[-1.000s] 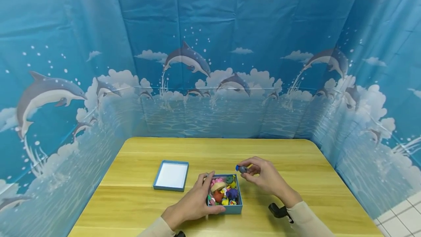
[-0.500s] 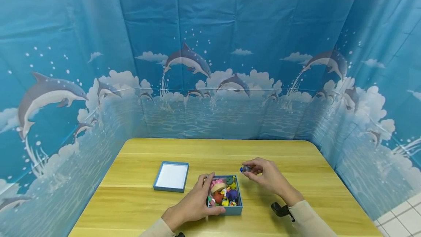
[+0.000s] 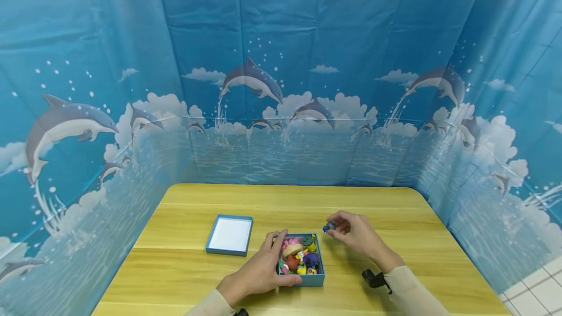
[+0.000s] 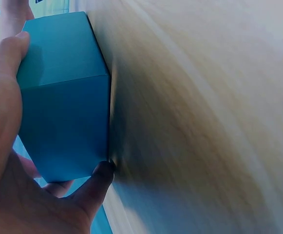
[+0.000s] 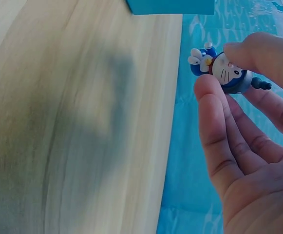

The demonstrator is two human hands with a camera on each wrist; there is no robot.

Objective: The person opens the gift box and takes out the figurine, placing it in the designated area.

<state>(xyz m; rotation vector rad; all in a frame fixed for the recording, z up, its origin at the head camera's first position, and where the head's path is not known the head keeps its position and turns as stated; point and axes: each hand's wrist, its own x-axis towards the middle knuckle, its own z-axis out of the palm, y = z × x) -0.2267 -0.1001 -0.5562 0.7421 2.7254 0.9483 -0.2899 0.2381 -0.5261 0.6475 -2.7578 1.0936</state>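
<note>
Delicately, my right grip [image 3: 359,236] pinches a small whiskered figurine [image 5: 226,73] between thumb and fingertips, narrowed to the toy's width. The figurine is just beyond the right side of a square box [image 3: 309,281], apart from it and seemingly raised above the bench [image 3: 184,267]. My left grip [image 3: 259,267] holds the box from its left side, thumb along the near wall and fingers toward the far corner.

What could go wrong, I judge, is a slip: my right grip bears on the figurine at the fingertips, its body looks round and slick, and a careless squeeze could shoot it onto the bench. Too hard a press from my left grip could skid the box or bow its walls, jolting the crowded toys [image 3: 311,259] inside.

The figurine looks like glossy moulded plastic: white face, black whiskers, blue parts, a knobbly dark end. The box seems stiff, matt blue card with crisp edges; its toys are rounded lumps in pink, tan, red-brown, green, yellow and purple. Left of the box, apart, lies a shallow lid [image 3: 229,234], blue-rimmed, white inside. The bench shows yellowish wood grain; beyond its far edge hangs a creased blue curtain [image 3: 281,160] printed with dolphins.
</note>
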